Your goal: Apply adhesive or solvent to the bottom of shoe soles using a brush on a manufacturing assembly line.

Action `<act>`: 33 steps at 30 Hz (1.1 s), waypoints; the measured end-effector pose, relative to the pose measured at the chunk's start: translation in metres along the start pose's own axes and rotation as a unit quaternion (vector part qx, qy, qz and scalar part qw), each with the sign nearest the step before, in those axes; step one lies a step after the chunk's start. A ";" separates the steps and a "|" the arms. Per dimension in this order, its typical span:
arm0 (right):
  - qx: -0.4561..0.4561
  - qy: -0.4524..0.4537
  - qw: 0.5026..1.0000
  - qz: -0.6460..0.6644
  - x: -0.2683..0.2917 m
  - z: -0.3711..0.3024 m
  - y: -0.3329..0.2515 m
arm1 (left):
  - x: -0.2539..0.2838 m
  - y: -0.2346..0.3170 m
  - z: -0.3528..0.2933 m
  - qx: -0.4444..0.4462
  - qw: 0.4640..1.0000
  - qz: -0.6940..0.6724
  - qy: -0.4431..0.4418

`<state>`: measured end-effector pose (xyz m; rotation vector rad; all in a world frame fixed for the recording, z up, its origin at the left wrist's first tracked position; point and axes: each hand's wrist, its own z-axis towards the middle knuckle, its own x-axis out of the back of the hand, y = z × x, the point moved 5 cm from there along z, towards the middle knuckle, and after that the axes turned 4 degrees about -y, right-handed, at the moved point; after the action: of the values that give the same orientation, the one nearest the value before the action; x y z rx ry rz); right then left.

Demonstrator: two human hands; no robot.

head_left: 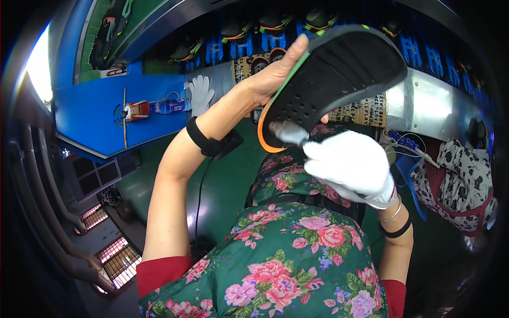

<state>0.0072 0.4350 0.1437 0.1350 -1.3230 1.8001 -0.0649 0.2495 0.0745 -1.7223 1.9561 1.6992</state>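
My left hand (277, 77), bare, grips a black shoe sole (350, 66) with a green and orange edge and holds it tilted up before me. The sole's inner face, pierced with several small holes at the heel, is turned toward me. A white knit glove covers my right hand (350, 165), whose fingers are closed round the handle of a small brush (291, 132). The brush's pale, blurred head touches or lies very near the sole's orange-rimmed heel end. Most of the handle is hidden in the glove.
A metal bench (424, 103) runs across the front, with printed cardboard (366, 112) on it. Behind it stand blue racks (241, 49) bearing shoes. On the blue table (79, 114) at left lie a bottle (170, 106) and a white glove (201, 94). Patterned cloth (464, 183) shows at right.
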 end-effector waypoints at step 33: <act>-0.309 0.325 0.888 0.098 0.045 -0.013 0.045 | -0.015 -0.065 0.012 -0.008 0.945 -0.326 0.006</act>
<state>-0.0463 0.4684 0.1299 -0.9025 -1.3503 1.2999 -0.0201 0.2819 0.0356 -2.0635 1.1535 1.4469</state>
